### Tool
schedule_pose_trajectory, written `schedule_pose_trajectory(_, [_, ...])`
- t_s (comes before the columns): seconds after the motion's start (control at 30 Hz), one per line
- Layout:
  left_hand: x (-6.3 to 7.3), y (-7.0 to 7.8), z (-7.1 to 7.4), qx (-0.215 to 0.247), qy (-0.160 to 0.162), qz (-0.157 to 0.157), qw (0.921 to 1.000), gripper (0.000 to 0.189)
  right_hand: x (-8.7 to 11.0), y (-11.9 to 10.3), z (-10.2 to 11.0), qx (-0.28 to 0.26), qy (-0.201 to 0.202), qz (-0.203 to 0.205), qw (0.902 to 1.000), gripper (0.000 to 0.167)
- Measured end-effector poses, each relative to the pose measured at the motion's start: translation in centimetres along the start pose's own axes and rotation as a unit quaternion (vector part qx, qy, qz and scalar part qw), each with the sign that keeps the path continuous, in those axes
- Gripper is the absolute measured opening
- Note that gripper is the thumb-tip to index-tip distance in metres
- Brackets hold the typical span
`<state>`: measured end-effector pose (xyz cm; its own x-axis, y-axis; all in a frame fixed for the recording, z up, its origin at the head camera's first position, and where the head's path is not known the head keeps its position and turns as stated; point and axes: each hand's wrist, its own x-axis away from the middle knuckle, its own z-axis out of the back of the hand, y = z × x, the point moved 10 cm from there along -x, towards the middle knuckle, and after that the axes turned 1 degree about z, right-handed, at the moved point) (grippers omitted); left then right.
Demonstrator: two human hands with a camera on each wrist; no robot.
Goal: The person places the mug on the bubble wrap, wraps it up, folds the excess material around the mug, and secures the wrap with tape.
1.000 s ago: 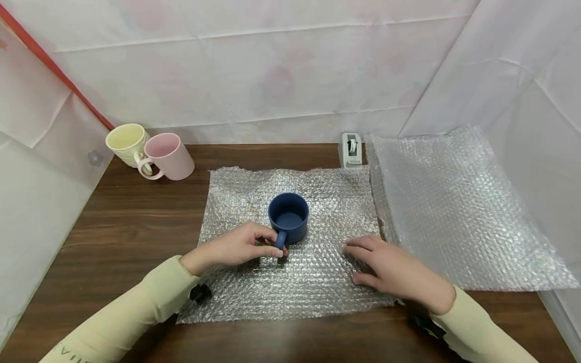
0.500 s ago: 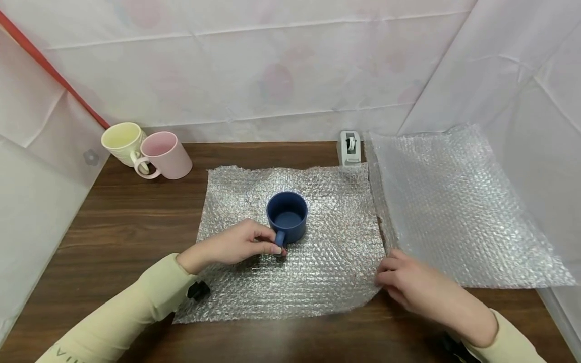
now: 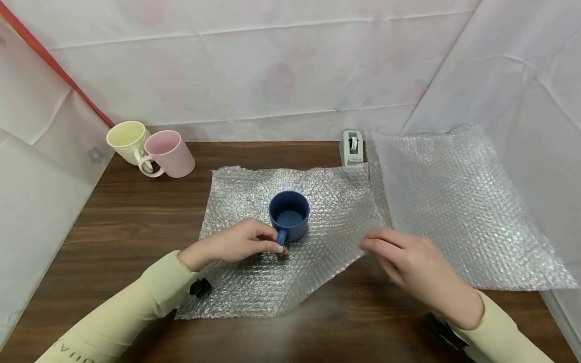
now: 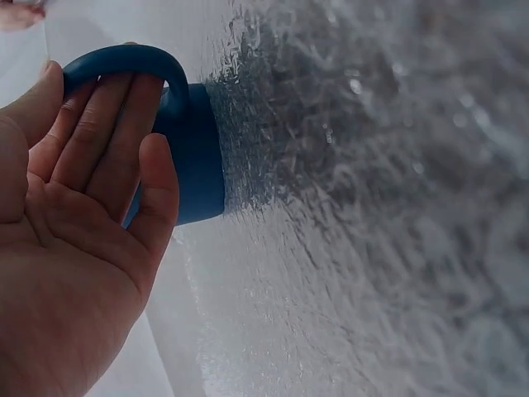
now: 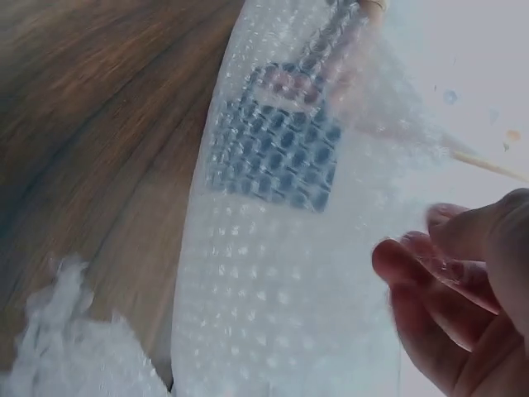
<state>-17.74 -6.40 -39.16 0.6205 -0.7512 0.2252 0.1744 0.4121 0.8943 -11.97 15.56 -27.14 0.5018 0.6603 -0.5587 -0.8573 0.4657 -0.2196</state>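
Observation:
A blue mug [image 3: 289,214] stands upright on a sheet of bubble wrap [image 3: 254,191], its handle toward the person. My left hand [image 3: 242,242] holds the mug by that handle; in the left wrist view the thumb presses the handle [image 4: 128,56] and fingers pass behind it. At the sheet's near right corner, my right hand [image 3: 410,267] pinches the bubble wrap and holds it raised off the table. The right wrist view shows the lifted bubble wrap [image 5: 256,256] between that hand and the mug [image 5: 277,157], which shows blurred through it.
A second bubble wrap sheet [image 3: 458,212] lies at the right, beside the first. A white tape dispenser [image 3: 352,147] stands at the back. Pink [image 3: 174,157] and pale yellow [image 3: 127,138] mugs stand at the back left of the wooden table [image 3: 122,217].
My right hand has moved to the sheet's near right corner, taken hold of it and lifted it up and leftward. The left hand and blue mug have stayed in place.

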Motion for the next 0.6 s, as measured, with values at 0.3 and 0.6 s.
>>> schedule_pose_trajectory(0.3, [0.2,0.3,0.5,-0.046,0.019,0.017,0.9986,0.017,-2.0,0.5,-1.2,-0.061,0.028,0.017,0.9976,0.03])
schedule_pose_trajectory(0.6, [0.1,1.3,0.7,-0.093,0.024,-0.028,0.995,0.018,-4.0,1.2,-4.1,-0.078,-0.024,0.006,0.9966,0.063])
